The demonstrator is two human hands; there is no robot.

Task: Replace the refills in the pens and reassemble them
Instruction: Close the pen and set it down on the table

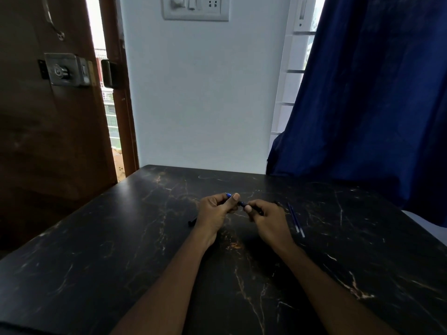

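Black, gold-veined table (pixel 96 274) nearest. At centre, just above it, left hand (pixel 214 211) curled round the blue end of the pen (pixel 242 203), right hand (pixel 269 220) pinching the dark barrel. Gripped from opposite ends, likely to twist or pull the halves, whether apart or together cannot tell. Two refills (pixel 296 220) lying side by side at three o'clock of the hands, within easy reach, probably spares. Small dark piece (pixel 192 222) at nine o'clock, half hidden behind the left wrist, perhaps a cap set aside. Beyond, at twelve, white wall (pixel 205 105); door (pixel 48 117) at ten, blue curtain (pixel 375 93) at two
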